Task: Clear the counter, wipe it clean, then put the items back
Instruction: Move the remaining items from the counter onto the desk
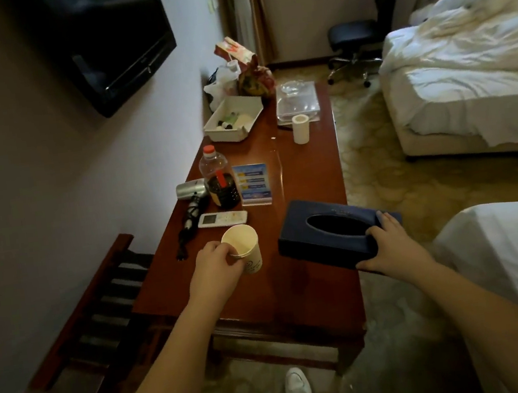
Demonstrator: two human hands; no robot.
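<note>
A long wooden counter (311,291) runs along the wall. My left hand (217,268) grips a white paper cup (244,247) at its rim and side, near the counter's front left. At the counter's right edge, my right hand (391,245) holds the near end of a dark blue tissue box (324,230). Behind them lie a white remote (223,218), a hair dryer (190,193) with its cord, a dark jar (222,191), a clear bottle (212,162) with a red cap and a blue card stand (253,184).
Farther back are a white tray (232,119) of toiletries, a paper roll (301,128), a clear tray (297,103) and bags (246,73). A TV (108,41) hangs on the wall. A luggage rack (102,316) stands left; beds (465,79) and an office chair (358,34) are right.
</note>
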